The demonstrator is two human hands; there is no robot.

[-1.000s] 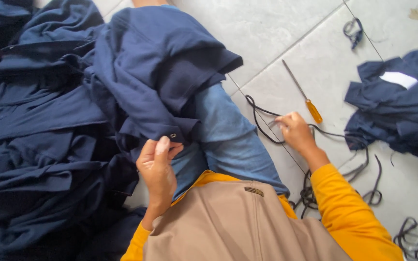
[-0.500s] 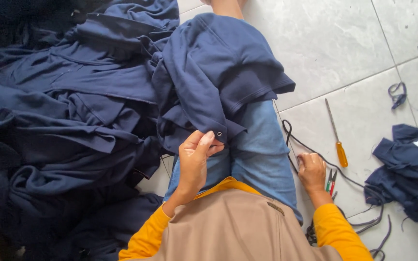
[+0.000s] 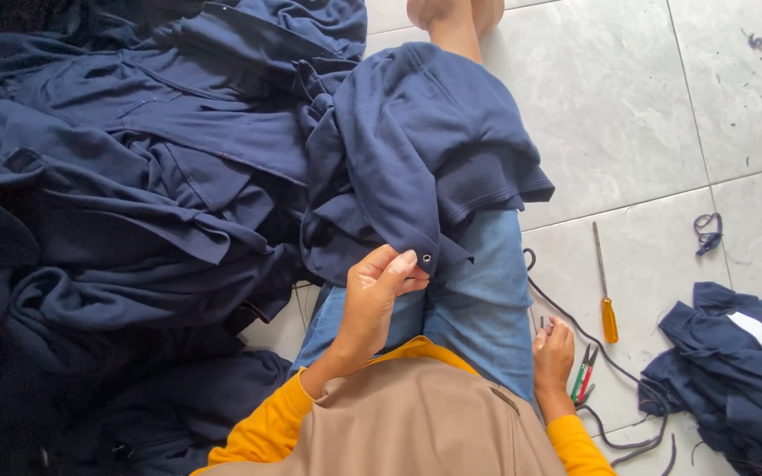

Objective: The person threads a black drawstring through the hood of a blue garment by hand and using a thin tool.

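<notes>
A navy garment [image 3: 425, 150] lies draped over my jeans-clad legs. My left hand [image 3: 377, 295] pinches its edge right at a small metal eyelet [image 3: 426, 260]. My right hand [image 3: 554, 353] rests on the floor tiles beside my thigh, fingers curled at the near end of a dark cord [image 3: 593, 339]; I cannot tell whether it grips the cord. Just right of that hand lie small red and green handled snips [image 3: 584, 375].
A large heap of navy garments [image 3: 125, 211] fills the left side. A screwdriver with an orange handle [image 3: 606, 295] lies on the tiles at right. Another folded navy garment with a white label [image 3: 738, 370] sits at lower right. A small cord scrap [image 3: 707, 234] lies farther right.
The view has swung left. My right hand pulled back from the cord near the screwdriver to the floor beside my thigh. My left hand kept its pinch on the eyelet edge.
</notes>
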